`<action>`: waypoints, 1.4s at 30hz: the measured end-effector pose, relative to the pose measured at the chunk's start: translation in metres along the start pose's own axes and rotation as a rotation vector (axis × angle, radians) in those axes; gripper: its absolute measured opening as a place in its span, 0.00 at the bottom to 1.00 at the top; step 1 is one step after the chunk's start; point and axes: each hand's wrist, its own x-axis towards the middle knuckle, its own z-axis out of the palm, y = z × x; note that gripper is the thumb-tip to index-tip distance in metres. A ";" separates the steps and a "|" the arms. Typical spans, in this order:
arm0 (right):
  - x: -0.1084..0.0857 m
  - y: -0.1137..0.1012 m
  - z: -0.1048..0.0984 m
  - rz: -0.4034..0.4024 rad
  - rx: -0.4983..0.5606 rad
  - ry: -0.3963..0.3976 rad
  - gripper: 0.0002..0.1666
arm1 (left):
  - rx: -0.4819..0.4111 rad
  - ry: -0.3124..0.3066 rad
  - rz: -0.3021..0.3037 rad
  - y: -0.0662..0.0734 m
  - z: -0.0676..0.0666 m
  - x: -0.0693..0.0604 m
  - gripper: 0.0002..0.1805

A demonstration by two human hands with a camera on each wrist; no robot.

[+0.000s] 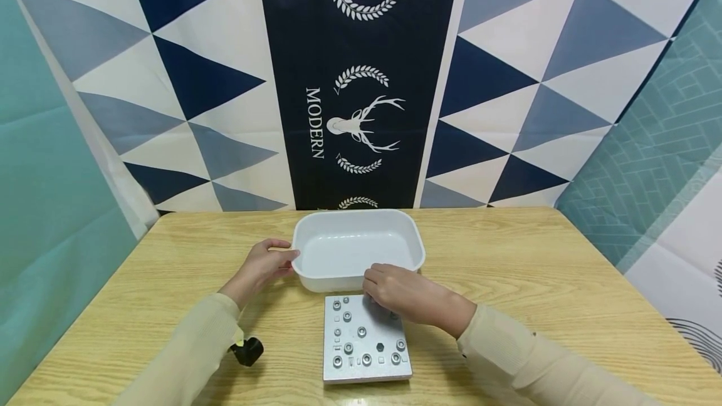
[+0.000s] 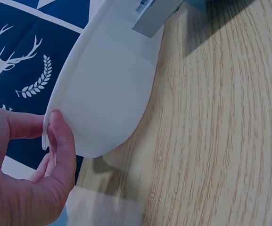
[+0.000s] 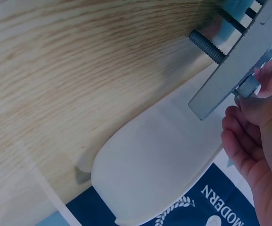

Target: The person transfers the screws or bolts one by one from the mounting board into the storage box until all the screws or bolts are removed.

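Observation:
My left hand (image 1: 268, 265) pinches the left end of a white plastic basin (image 1: 356, 282) at its rim; the left wrist view shows the thumb (image 2: 63, 136) on the near side of that rim. In front of the basin lies a silver metal plate (image 1: 352, 370) with several socket-head bolts (image 1: 361, 331) in its face. My right hand (image 1: 407, 293) is over the plate's far right part, fingers curled. In the right wrist view, its thumb and fingers pinch at a bolt (image 3: 248, 86) that stands up from the plate. Threaded shanks (image 3: 206, 46) stick out under the plate.
The wooden table (image 1: 491, 249) carries the basin and plate. A black cylindrical piece (image 1: 247, 351) sits by the left sleeve, apparently on the wrist. Behind the table hangs a patterned cloth (image 1: 361, 80), with teal panels (image 1: 51, 205) at the sides.

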 end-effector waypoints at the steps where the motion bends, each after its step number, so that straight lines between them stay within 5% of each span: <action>1: 0.000 0.000 0.000 0.001 0.002 0.001 0.06 | 0.001 0.001 -0.001 0.000 0.000 0.000 0.24; 14: -0.003 0.001 0.004 -0.008 -0.047 0.026 0.07 | 0.014 -0.015 0.043 -0.001 -0.002 0.001 0.24; 24: 0.000 0.004 -0.003 -0.003 -0.015 0.140 0.10 | 0.022 -0.019 0.060 0.001 -0.001 -0.001 0.23; 33: 0.004 0.016 -0.012 0.028 0.103 0.160 0.09 | 0.010 -0.036 0.065 0.002 -0.004 -0.001 0.23; 42: 0.014 0.031 -0.020 0.018 0.083 0.180 0.07 | -0.003 -0.039 0.068 0.002 -0.003 -0.002 0.23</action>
